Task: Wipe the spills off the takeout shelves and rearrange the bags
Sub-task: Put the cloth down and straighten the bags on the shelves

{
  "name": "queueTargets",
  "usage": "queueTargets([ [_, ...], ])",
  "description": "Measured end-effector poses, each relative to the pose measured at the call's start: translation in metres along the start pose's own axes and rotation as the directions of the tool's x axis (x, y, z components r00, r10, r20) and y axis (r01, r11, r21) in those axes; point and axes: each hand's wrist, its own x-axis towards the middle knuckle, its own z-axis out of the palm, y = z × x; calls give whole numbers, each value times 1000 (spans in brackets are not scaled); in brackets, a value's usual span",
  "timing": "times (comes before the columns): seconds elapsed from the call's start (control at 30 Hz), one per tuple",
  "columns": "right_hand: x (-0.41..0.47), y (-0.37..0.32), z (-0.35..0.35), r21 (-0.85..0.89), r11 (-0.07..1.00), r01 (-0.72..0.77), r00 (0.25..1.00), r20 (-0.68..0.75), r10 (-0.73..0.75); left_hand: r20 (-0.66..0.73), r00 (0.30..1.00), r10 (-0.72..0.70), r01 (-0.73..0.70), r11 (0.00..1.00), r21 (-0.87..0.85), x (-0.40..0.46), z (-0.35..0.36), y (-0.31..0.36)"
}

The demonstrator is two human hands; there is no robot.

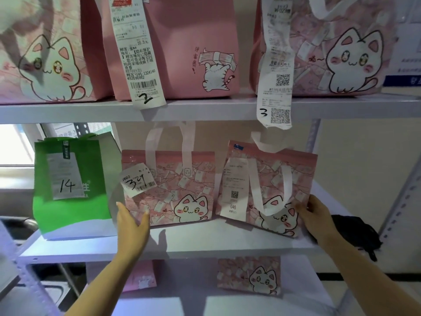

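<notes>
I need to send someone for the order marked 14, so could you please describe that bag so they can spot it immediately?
Look at the middle shelf, the one both hands are reaching to. At its far left end stands the green bag, left of two pink cat-print bags. It is the only green bag there, with 14 handwritten on its receipt.

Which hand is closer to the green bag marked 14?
Left. The left hand rests at the left edge of the pink bag, beside the green bag. The right hand holds the far bag, well to its right.
</notes>
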Motion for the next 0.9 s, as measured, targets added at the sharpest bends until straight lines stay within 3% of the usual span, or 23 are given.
queueTargets([
  [0.23, 16, 8, -10, -27, 1000, -16, 1000, 19, 16, 20, 996, 90, -91, 995, 37, -17, -3, 6],
  [0.63, 13, 10, -13, -32, 999, -23, 1000, -16, 22, 119, 993, 4, -25, 985, 171, -20, -1, 6],
  [0.9, -14, 19, -20, -74, 997, 6, 1000, 1, -6, 211, 972, 105, -166, 939, 301, -44, 24, 15],
])
